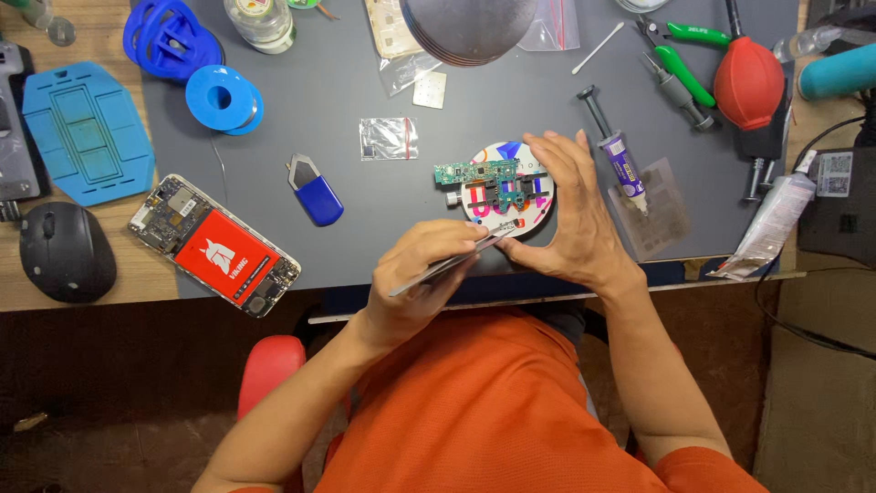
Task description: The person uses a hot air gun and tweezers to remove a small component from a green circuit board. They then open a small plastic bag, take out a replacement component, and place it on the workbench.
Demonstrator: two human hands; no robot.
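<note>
Head view: left hand pinches thin steel tweezers, right hand, fingers spread, cups the round white holder with the green circuit board near the grey mat's front edge. A slip could scratch that board!

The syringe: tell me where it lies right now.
In the head view the syringe lies on the grey mat, just beyond the right hand, between the round disc holding the circuit board and the red blower.
</note>
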